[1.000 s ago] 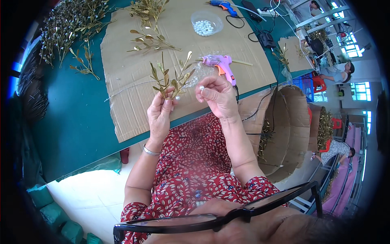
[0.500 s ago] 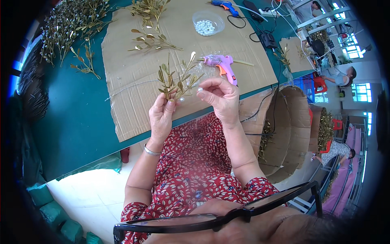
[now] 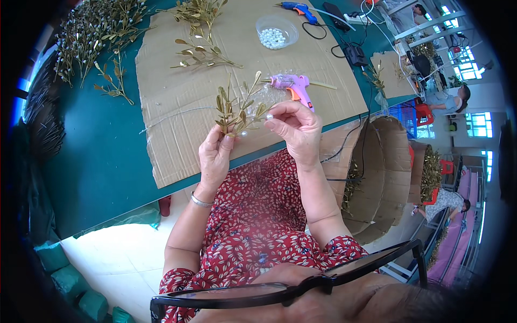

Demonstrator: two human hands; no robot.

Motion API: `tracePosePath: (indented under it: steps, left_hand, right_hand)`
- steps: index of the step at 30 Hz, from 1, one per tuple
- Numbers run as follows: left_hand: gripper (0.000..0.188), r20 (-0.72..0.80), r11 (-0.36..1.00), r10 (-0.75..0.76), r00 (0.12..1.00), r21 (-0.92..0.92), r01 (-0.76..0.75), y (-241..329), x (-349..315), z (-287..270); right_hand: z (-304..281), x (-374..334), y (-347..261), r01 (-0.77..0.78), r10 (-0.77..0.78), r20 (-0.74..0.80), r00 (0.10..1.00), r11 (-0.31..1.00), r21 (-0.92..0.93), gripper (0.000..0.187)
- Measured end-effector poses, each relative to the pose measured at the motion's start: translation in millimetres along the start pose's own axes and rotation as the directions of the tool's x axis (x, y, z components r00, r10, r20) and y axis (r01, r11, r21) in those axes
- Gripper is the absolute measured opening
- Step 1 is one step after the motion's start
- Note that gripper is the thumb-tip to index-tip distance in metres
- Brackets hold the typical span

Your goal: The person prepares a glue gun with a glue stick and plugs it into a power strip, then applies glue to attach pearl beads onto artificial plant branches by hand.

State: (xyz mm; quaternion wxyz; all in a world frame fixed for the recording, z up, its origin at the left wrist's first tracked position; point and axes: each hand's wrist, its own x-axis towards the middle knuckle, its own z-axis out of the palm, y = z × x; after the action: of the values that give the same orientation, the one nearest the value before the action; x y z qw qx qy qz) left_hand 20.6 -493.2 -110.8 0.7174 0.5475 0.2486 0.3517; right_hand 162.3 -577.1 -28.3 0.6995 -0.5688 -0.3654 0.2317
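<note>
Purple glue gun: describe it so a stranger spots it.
A cardboard sheet covers part of the green table. On it, just beyond the right hand, lies the glue gun. Its purple body sets it apart from the blue gun farther away.

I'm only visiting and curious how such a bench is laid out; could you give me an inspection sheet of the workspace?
Surface: green table, partly covered by a cardboard sheet.
Job's things: gold-leaved sprig, pearly white bead, clear bead tub, lilac glue gun.
Clutter: loose sprigs on the cardboard, sprig heap at upper left, blue glue gun.
Hands: left hand holds the sprig; right hand pinches the bead.
Cables: black cables and a black adapter toward the right.
Surroundings: round cardboard container at right; other people beyond.
</note>
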Motion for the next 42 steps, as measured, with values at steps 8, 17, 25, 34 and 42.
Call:
tracePosePath:
  steps: [8,17,25,34,42]
  left_hand:
    - [0.026,-0.005,1.0,0.004,1.0,-0.018,-0.004,1,0,1]
    - [0.023,-0.022,1.0,0.016,1.0,0.024,-0.015,1,0,1]
    - [0.019,-0.022,0.995,0.054,0.998,0.089,-0.052,1,0,1]
    - [0.022,-0.024,0.999,0.029,0.999,0.041,-0.028,2,-1,1]
    - [0.025,-0.011,0.997,0.039,0.999,0.066,-0.038,-3,-1,-1]
  right_hand:
    - [-3,1,-1,0.117,-0.109,0.062,0.992,0.983,-0.14,0.02]
    - [-5,-2,-14,0.235,-0.201,0.129,0.971,0.898,-0.372,0.016]
    - [-1,-4,-12,0.191,-0.177,0.071,0.982,0.906,-0.378,0.013]
    - [2,-5,-9,0.126,-0.118,0.045,0.992,0.942,-0.311,0.012]
    - [8,-5,-16,0.275,-0.262,0.089,0.961,0.861,-0.428,0.017]
